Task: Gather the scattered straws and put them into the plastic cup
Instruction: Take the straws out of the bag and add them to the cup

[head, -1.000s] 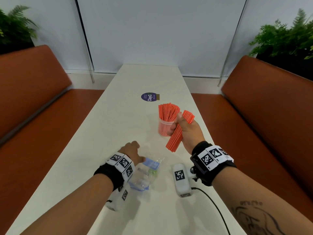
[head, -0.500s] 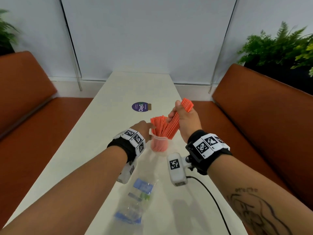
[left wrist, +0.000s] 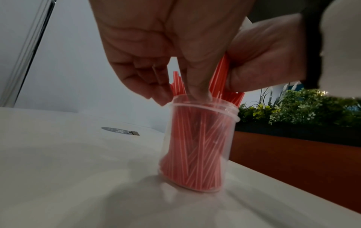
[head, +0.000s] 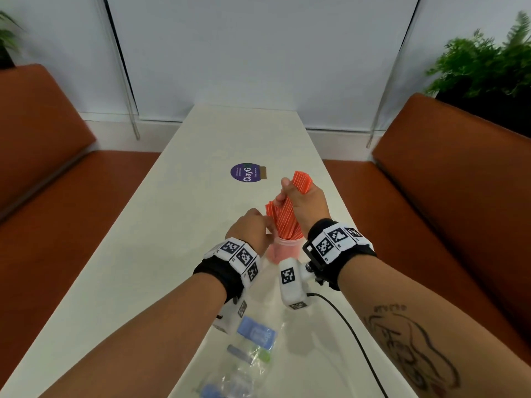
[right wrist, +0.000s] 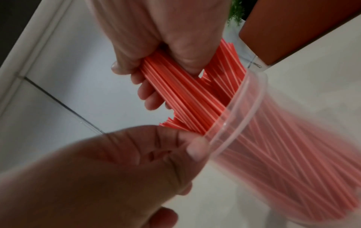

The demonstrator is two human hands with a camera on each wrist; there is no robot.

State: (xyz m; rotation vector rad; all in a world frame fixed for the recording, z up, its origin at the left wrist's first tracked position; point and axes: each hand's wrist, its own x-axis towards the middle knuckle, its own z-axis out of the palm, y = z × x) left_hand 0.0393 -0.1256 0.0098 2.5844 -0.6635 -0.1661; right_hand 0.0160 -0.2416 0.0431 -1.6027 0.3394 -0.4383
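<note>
A clear plastic cup (left wrist: 199, 146) packed with red straws stands on the white table (head: 172, 225). My right hand (head: 287, 196) grips a bundle of red straws (head: 300, 182) slanted over the cup (head: 283, 249), with the bundle's lower ends inside the rim. In the right wrist view the bundle (right wrist: 187, 98) runs from my curled fingers down into the cup (right wrist: 254, 123). My left hand (head: 258, 228) is at the cup's near-left rim. The left wrist view shows its thumb (left wrist: 197, 88) dipped inside the rim against the straws and the other fingers (left wrist: 156, 92) curled outside.
A crumpled clear wrapper with blue labels (head: 253, 340) lies on the table near me. A round purple sticker (head: 245, 172) is farther along it. A black cable (head: 344, 328) trails from my right wrist. Orange benches (head: 445, 196) flank the table.
My left hand has left the wrapper and come forward to the cup's rim. The right hand has swung its bundle over the cup and lowered the ends into it.
</note>
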